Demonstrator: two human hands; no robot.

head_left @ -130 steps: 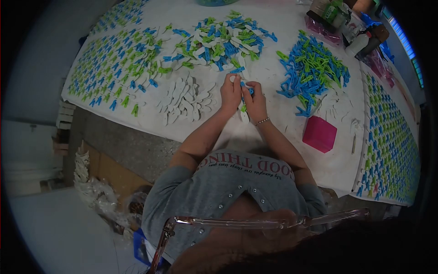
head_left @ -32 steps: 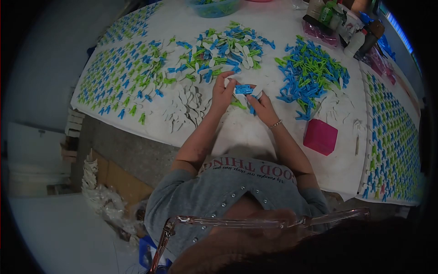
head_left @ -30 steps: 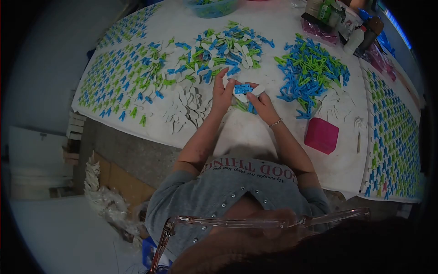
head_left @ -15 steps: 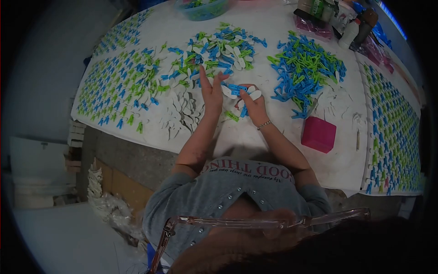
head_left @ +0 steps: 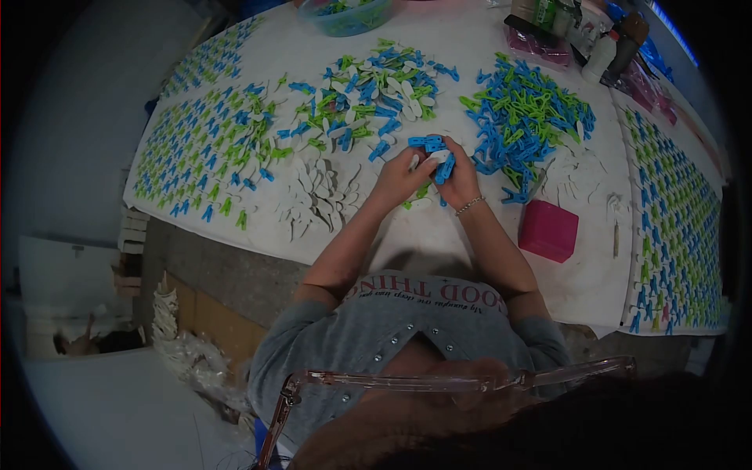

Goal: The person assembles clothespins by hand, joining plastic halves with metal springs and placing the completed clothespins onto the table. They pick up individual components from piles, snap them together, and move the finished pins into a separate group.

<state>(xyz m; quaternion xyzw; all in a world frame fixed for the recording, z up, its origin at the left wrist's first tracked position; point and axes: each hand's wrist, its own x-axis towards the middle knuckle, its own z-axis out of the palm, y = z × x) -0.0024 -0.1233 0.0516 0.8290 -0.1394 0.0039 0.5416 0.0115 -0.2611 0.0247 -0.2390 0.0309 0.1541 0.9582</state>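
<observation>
My left hand [head_left: 401, 180] and my right hand [head_left: 460, 178] meet above the near middle of the table. Between them are blue clothespins [head_left: 429, 144] with white oval pieces [head_left: 439, 157] at their ends. The right hand is closed round the clothespins, one of which [head_left: 444, 171] points down. My left hand's fingers are bent and pinch at the same bunch; their tips are partly hidden. Just left of the hands lies a loose blue clothespin [head_left: 381, 149]. A mixed pile of blue and green clothespins with white pieces [head_left: 376, 82] spreads beyond them.
A blue and green clothespin heap [head_left: 525, 117] lies to the right, near a pink block [head_left: 548, 231]. Thin white pieces [head_left: 321, 196] lie at left. Rows of clothespins [head_left: 196, 149] cover the left side, with more rows [head_left: 677, 227] far right. A basin [head_left: 348, 19] and bottles [head_left: 599, 56] stand behind.
My left hand has moved right and down from beside the pile, its spread fingers closing at the bunch in my right hand. The right hand has turned and moved slightly right.
</observation>
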